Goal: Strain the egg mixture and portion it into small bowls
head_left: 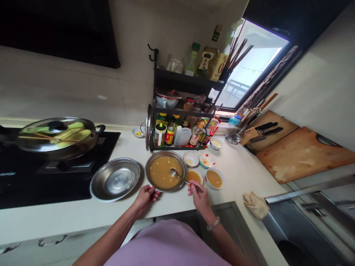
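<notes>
A round metal bowl [165, 155] of yellow-brown soup stands on the white counter in front of me. My left hand [144, 196] grips its near rim, fingers closed on the edge. My right hand [199, 195] holds a metal spoon [177, 174] by the handle, its scoop resting in the soup. Just right of the big bowl sit two small white bowls [195, 176] [214, 178], each holding the same soup.
An empty steel basin [115, 179] lies to the left. A lidded wok [55, 137] sits on the black hob. A spice rack [181, 122], small dishes [206, 160], cutting boards [302, 153] with knives, and a cloth [255, 205] by the sink edge surround the spot.
</notes>
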`<state>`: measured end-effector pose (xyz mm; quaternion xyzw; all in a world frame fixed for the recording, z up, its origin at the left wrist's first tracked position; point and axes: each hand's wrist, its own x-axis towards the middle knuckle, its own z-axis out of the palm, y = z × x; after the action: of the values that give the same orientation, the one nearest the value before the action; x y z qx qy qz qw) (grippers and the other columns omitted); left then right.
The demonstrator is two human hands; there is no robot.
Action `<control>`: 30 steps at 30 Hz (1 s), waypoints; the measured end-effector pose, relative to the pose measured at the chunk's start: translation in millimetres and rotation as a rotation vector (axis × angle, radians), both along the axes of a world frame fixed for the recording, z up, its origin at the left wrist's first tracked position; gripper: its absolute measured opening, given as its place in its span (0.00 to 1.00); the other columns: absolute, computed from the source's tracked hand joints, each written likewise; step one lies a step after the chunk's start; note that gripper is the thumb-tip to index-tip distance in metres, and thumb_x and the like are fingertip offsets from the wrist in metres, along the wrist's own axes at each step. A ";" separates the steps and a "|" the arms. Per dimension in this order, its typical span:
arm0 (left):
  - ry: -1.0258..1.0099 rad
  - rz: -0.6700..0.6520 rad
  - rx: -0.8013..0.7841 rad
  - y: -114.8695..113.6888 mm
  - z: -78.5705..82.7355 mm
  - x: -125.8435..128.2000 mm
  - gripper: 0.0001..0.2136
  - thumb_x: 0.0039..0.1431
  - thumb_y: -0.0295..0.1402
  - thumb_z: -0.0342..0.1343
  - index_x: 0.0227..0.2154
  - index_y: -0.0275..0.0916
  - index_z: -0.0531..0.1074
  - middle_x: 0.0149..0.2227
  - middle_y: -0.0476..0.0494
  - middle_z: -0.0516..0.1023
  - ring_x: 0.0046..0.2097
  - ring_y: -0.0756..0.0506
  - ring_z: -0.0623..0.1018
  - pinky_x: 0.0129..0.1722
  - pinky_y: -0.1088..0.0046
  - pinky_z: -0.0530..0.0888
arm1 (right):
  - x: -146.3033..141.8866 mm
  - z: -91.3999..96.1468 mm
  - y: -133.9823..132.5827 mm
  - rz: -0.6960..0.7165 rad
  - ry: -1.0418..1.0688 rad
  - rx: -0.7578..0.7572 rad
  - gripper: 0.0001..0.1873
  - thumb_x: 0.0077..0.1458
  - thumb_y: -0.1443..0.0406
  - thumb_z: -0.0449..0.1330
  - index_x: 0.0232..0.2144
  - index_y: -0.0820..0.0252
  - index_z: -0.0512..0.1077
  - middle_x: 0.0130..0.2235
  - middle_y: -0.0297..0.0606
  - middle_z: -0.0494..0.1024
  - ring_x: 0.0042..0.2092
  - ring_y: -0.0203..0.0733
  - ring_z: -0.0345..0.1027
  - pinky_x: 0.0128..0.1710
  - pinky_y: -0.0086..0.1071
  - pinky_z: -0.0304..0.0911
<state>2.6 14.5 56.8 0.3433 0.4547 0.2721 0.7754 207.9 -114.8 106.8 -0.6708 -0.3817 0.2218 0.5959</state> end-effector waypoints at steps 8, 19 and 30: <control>0.002 -0.035 -0.004 1.3 3.0 0.2 0.09 0.55 0.27 0.58 0.21 0.34 0.66 0.23 0.41 0.77 0.20 0.53 0.71 0.20 0.78 0.67 | 8.6 -5.8 9.7 -0.219 0.320 0.095 0.15 0.46 0.55 0.63 0.33 0.61 0.72 0.21 0.34 0.75 0.22 0.40 0.67 0.21 0.32 0.65; 0.008 -0.024 0.005 -0.5 -1.6 0.3 0.09 0.52 0.32 0.61 0.23 0.34 0.67 0.23 0.42 0.77 0.21 0.52 0.71 0.21 0.77 0.67 | 33.6 25.9 -0.4 -0.235 0.495 0.142 0.11 0.42 0.60 0.65 0.29 0.61 0.73 0.22 0.37 0.76 0.22 0.39 0.67 0.21 0.31 0.61; 0.059 0.075 0.017 -14.8 0.2 6.9 0.08 0.57 0.33 0.55 0.24 0.36 0.68 0.22 0.47 0.75 0.22 0.52 0.70 0.23 0.77 0.66 | 122.3 53.7 -31.5 -0.412 0.440 0.284 0.10 0.42 0.64 0.65 0.29 0.64 0.73 0.21 0.38 0.75 0.24 0.38 0.69 0.23 0.29 0.62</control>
<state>9.5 -0.2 57.0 0.3406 0.4877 0.2947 0.7478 330.2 -146.4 160.5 -0.5799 -0.1273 0.1810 0.7840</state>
